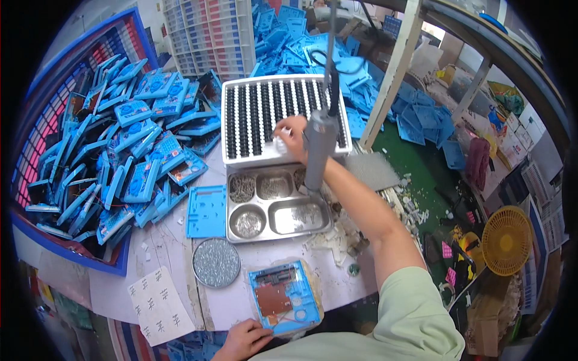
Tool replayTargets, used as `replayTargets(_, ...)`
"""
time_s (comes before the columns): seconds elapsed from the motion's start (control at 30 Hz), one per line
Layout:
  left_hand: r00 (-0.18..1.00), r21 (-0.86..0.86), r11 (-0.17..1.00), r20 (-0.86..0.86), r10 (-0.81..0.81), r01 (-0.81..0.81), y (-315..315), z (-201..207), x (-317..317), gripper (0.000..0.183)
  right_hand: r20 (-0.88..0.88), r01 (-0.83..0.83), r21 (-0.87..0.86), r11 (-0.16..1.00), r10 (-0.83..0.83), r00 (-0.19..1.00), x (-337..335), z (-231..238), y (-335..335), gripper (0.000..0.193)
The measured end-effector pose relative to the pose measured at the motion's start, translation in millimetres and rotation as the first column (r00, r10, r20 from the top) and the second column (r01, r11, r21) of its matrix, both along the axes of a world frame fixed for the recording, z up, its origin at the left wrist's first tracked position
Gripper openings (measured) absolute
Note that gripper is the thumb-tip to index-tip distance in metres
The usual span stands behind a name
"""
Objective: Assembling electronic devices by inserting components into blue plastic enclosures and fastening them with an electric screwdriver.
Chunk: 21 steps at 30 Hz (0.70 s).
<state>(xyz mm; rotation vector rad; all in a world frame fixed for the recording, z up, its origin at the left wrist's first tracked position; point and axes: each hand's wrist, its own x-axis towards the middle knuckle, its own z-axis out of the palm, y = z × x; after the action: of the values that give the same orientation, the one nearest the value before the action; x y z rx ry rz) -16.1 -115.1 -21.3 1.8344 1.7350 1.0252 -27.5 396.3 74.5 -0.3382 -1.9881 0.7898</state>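
On the pale table [223, 310], the open blue plastic casing [297, 297] lies ahead and right of the nearer left hand [244, 340], long axis pointing away, fingers loosely curled at its corner; the right hand [293, 138] pinches something white over a white plastic tray [238, 161].

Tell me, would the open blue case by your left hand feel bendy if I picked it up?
The blue case is probably stiff: its edges look straight and moulded. Flat and squarish, it would likely slide, not roll. Its brown board sits uncovered, so it may be fragile there.
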Motion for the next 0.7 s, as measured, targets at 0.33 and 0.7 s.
replayTargets(0.33, 0.998, -0.033, 0.998, 0.013, 0.056, -0.056, -4, 11, 9, 0.022, 0.105, 0.04, -0.396, 0.917, 0.002, 0.994, 204, -14, -173, 0.02)
replayTargets(0.7, 0.998, -0.07, 0.996, -0.001, 0.057, -0.057, -1, 18, 10, 0.021, 0.316, -0.081, -0.316, 0.945, 0.185, 0.93, 241, -48, -287, 0.019)
